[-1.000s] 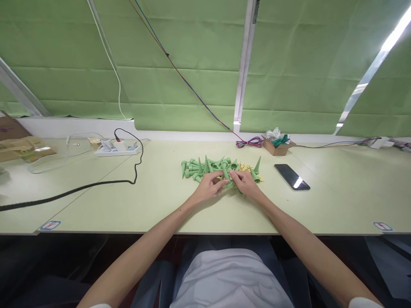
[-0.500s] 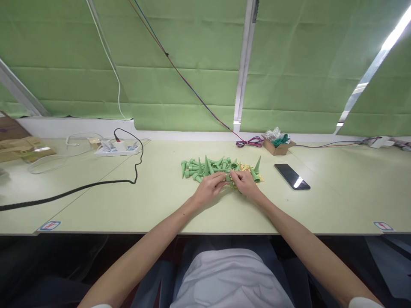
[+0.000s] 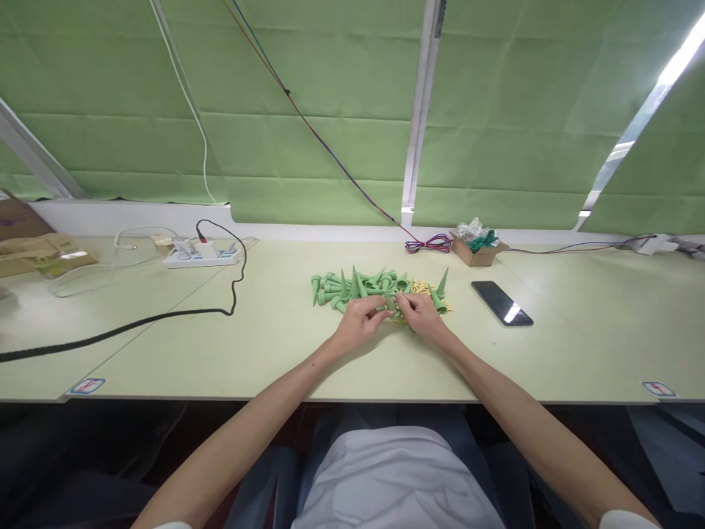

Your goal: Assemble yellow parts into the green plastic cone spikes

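Note:
Several green cone-shaped pieces (image 3: 355, 285) lie heaped on the pale table, some with their points upward. Small yellow pieces (image 3: 421, 288) are scattered at the right of the heap. At the heap's near side, my left hand (image 3: 360, 321) is closed, its fingertips on a green cone (image 3: 390, 302). Just right of it, my right hand (image 3: 418, 311) is pinched close to the same cone; what its fingers hold is too small to make out.
A black phone (image 3: 501, 303) lies to the right. Behind it stands a small cardboard box (image 3: 478, 254) beside coiled wires (image 3: 428, 244). On the left are a power strip (image 3: 203, 257) and a thick black cable (image 3: 137, 322).
The green cone between my hands has tilted and its point shows more upright. The fingers of my left hand have shifted slightly; my right hand is almost unmoved.

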`<state>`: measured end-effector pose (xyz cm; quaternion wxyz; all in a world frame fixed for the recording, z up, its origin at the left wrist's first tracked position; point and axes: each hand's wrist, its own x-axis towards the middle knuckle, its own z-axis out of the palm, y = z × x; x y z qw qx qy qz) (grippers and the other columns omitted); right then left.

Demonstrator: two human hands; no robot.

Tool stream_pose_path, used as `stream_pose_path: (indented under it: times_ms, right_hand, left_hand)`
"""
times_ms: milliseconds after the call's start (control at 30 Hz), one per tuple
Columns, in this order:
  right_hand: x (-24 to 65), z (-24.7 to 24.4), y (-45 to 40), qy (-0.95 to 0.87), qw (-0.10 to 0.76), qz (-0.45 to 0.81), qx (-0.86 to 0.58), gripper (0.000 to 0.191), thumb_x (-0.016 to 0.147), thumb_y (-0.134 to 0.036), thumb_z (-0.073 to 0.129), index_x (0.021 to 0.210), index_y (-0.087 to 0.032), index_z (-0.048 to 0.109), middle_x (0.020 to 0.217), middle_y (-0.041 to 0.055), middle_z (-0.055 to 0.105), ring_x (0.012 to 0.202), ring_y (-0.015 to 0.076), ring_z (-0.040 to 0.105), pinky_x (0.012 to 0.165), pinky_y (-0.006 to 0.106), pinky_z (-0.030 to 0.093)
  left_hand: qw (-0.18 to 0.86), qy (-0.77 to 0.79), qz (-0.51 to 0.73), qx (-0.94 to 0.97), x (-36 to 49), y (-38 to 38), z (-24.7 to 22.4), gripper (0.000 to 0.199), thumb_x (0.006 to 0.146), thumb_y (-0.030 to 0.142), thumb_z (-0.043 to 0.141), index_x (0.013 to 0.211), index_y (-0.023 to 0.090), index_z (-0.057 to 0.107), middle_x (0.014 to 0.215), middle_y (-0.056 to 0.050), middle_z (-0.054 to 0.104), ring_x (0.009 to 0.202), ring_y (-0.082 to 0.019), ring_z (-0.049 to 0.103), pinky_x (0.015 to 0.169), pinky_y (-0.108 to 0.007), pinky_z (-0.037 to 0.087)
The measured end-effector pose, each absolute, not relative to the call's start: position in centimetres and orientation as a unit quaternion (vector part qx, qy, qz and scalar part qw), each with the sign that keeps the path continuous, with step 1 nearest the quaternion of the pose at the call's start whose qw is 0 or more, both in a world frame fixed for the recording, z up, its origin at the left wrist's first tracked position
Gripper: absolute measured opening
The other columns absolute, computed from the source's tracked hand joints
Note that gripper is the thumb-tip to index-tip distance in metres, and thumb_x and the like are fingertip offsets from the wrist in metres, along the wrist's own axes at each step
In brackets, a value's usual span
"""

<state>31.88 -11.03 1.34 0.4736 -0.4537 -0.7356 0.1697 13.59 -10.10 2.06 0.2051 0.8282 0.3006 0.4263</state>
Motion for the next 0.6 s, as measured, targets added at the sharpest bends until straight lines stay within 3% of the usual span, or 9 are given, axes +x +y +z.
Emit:
stream_pose_path:
  times_ms: [100, 233, 433, 600]
  right_hand:
    - [32.01, 1.41, -11.18, -0.745, 0.468, 0.158, -0.448, 0.044, 0.097, -0.043, 0.036, 0.060, -0.021, 0.025, 0.054, -0.0038, 0.026, 0.051, 0.0110, 0.027, 0.052, 0.028, 0.023]
    - [32.08, 1.43, -11.24, -0.760, 0.461, 0.142, -0.435, 0.042, 0.098, -0.040, 0.036, 0.061, -0.021, 0.026, 0.054, -0.0040, 0.027, 0.051, 0.0110, 0.027, 0.053, 0.028, 0.024]
    - [31.98, 1.03, -10.99, -0.757, 0.481, 0.109, -0.429, 0.046, 0.096, -0.043, 0.043, 0.059, -0.021, 0.027, 0.051, -0.0051, 0.027, 0.049, 0.0097, 0.027, 0.051, 0.027, 0.023]
    - [31.93, 0.85, -10.97, -0.753, 0.484, 0.127, -0.427, 0.044, 0.091, -0.041, 0.051, 0.057, -0.020, 0.034, 0.050, -0.0050, 0.034, 0.048, 0.0092, 0.031, 0.051, 0.026, 0.027]
  left_hand:
    - [0.322, 0.320, 0.396, 0.798, 13.55, -10.51, 2.84, 0.037, 0.090, 0.046, 0.057, 0.064, 0.019, 0.051, 0.047, 0.004, 0.041, 0.044, -0.011, 0.040, 0.046, -0.025, 0.029]
    - [0.432, 0.291, 0.371, 0.769, 13.45, -10.40, 3.31, 0.035, 0.089, 0.049, 0.057, 0.073, 0.018, 0.055, 0.052, 0.003, 0.047, 0.042, -0.010, 0.045, 0.044, -0.024, 0.033]
    - [0.486, 0.272, 0.384, 0.736, 13.74, -9.64, 2.76, 0.038, 0.089, 0.052, 0.057, 0.074, 0.018, 0.050, 0.050, 0.004, 0.046, 0.041, -0.010, 0.048, 0.041, -0.022, 0.033]
    - [0.501, 0.278, 0.400, 0.715, 14.16, -9.76, 2.89, 0.041, 0.091, 0.055, 0.053, 0.076, 0.016, 0.053, 0.055, 0.002, 0.055, 0.043, -0.010, 0.050, 0.044, -0.023, 0.040]
